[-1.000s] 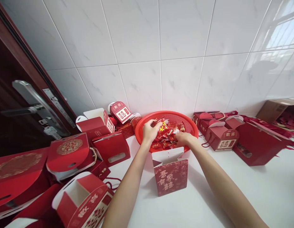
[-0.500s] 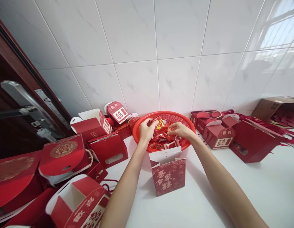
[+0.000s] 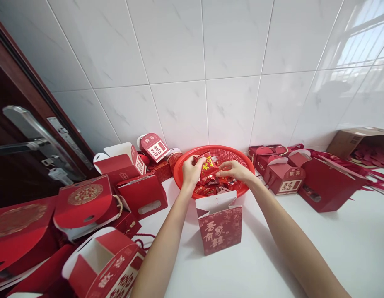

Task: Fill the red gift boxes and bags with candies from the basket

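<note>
A red plastic basket (image 3: 245, 160) with perforated sides stands against the wall, filled with wrapped candies (image 3: 229, 181). Over its left part, my left hand (image 3: 192, 169) is closed on a shiny red candy packet (image 3: 209, 164) with gold characters. My right hand (image 3: 237, 171) is over the basket's right part, its fingers bent and a little apart, their tips close to the packet and the candies. I see nothing held in it. In front of the basket, between my forearms, an open-topped red gift box (image 3: 220, 229) with pale pink lettering stands upright; its inside is mostly hidden.
Several red gift boxes (image 3: 83, 203) crowd the left side, some open. More boxes (image 3: 283, 178) and a tall red bag-shaped box (image 3: 330, 186) stand at right. Behind them is a cardboard carton (image 3: 350, 140). A door handle (image 3: 30, 128) with keys is at far left.
Both hands stay over the basket. The packet in my left hand has turned slightly, and my right fingertips have shifted a little left and lower among the candies.
</note>
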A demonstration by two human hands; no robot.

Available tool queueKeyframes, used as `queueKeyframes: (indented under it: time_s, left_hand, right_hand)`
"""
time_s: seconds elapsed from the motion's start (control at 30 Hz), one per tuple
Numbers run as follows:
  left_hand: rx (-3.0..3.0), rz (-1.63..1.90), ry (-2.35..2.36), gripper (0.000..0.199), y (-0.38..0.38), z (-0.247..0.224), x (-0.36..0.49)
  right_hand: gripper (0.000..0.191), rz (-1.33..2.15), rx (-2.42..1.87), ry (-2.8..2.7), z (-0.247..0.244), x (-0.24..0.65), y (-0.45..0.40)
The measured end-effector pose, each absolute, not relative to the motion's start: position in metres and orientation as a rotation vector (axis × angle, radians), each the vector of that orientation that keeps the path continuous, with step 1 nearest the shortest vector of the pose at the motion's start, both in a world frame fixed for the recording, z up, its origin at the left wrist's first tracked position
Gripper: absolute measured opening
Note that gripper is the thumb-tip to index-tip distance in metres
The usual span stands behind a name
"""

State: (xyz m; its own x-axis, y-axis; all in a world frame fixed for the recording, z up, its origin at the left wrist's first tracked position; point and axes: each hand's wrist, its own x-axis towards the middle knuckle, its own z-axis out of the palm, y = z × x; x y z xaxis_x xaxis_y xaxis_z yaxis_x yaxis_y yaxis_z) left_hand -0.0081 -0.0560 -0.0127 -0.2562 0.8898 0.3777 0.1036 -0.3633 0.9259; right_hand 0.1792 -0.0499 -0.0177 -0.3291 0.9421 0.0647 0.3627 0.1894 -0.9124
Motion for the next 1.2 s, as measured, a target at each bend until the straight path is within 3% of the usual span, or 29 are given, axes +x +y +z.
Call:
queueKeyframes:
  time_s: [0.17, 0.27, 0.4, 0.5, 0.67, 0.8, 1.0, 1.1, 1.2]
  left_hand:
    - [1.392, 1.67, 1.27, 0.021, -0.058, -0.01, -0.007]
    - [1.4, 1.657, 1.303, 0.016, -0.06, -0.008, -0.007]
    - [1.428, 1.532, 1.337, 0.018, -0.059, -0.01, -0.007]
    - [1.448, 1.486, 1.348, 0.019, -0.06, -0.01, -0.006]
    - [1.44, 1.535, 1.333, 0.015, -0.062, -0.006, -0.006]
    - [1.469, 1.538, 1.299, 0.015, -0.063, -0.008, -0.005]
    - [1.549, 1.474, 1.314, 0.017, -0.064, -0.013, -0.004]
    - [1.548, 1.476, 1.292, 0.017, -0.065, -0.012, -0.003]
    - [1.539, 1.461, 1.279, 0.017, -0.067, -0.01, -0.002]
  right_hand:
    - [0.017, 0.97, -1.379, -1.716, -0.017, 0.176, -0.051]
    - [0.019, 0.912, -1.368, -1.617, -0.017, 0.176, -0.051]
    - [0.025, 0.998, -1.246, -1.43, -0.017, 0.177, -0.049]
    - [0.019, 1.109, -1.166, -1.387, -0.016, 0.178, -0.048]
    - [0.022, 1.049, -1.2, -1.746, -0.014, 0.177, -0.053]
    - [0.019, 0.667, -1.686, -2.043, -0.015, 0.172, -0.054]
    - [0.074, 0.639, -1.883, -2.309, -0.017, 0.169, -0.053]
    - [0.08, 0.754, -1.829, -2.4, -0.016, 0.17, -0.052]
    - [0.068, 0.752, -1.783, -2.434, -0.014, 0.169, -0.053]
